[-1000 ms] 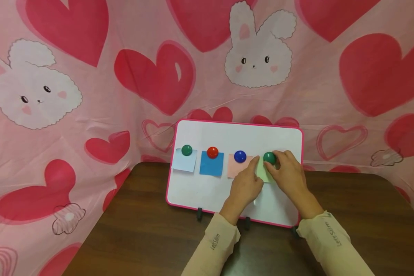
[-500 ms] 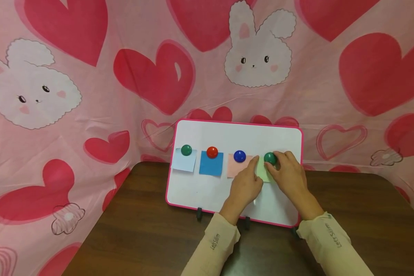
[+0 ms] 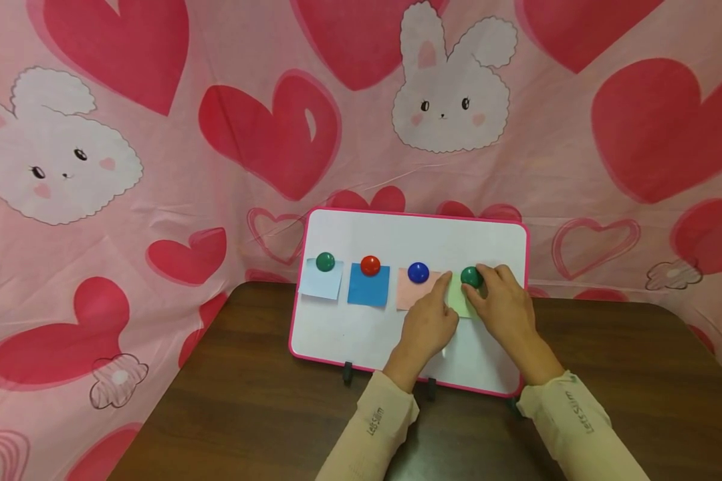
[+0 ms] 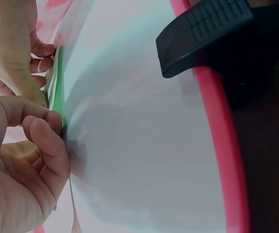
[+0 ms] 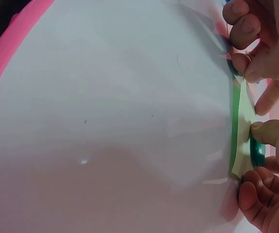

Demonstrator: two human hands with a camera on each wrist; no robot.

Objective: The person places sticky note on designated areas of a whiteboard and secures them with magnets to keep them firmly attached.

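My right hand (image 3: 508, 304) pinches a round green magnet (image 3: 471, 276) between thumb and index finger. The magnet lies on the upper part of a light green sticky note (image 3: 462, 304) on a white magnetic board (image 3: 370, 337). My left hand (image 3: 428, 319) holds the note's left edge, with the index finger stretched along it and the thumb at the lower corner. Its other fingers are curled. In the right wrist view, the note's near edge stands slightly off the board, and the green magnet (image 5: 257, 151) shows under the right thumb.
Left of the hands, a blue magnet (image 3: 418, 272) is on a pink note (image 3: 406, 297), a red magnet (image 3: 370, 265) on a blue note (image 3: 369, 290), and another green magnet (image 3: 325, 261) on a pale note (image 3: 321, 286). Black clips (image 3: 347, 373) support the board on the wooden table (image 3: 234, 387).
The right hand and its green magnet have shifted very slightly to the right. The left hand and the other notes and magnets look the same.
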